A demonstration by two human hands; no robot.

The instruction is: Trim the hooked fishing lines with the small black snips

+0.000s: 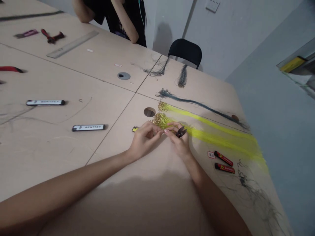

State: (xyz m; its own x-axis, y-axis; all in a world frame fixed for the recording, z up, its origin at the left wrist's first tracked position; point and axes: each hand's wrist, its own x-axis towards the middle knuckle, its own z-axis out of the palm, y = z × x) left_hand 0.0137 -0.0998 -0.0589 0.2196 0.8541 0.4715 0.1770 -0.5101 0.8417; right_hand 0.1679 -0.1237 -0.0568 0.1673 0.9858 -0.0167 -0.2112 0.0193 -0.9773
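We see a wide pale bench [73,154] made of joined panels, with a round hole [149,112] near the middle. Across its right part lie two long bundles of yellow line [211,131], each ending in a cluster of small gold hooks [160,120]; beyond them runs a dark line bundle [197,104], also with hooks at its near end. At the far edge another person's arm [124,23] leans on the bench, beside a black chair [185,51]. A metal ruler [72,44] lies far left, two white-labelled flat packs [88,127] closer in, and two red packs [223,158] at the right. Our left hand [144,139] has its fingers pinched together at the gold hook cluster, though what they clamp is too small to tell. Our right hand [178,139], touching the left at the fingertips, holds small black snips [181,131] in its closed fingers, just beside the hooks.
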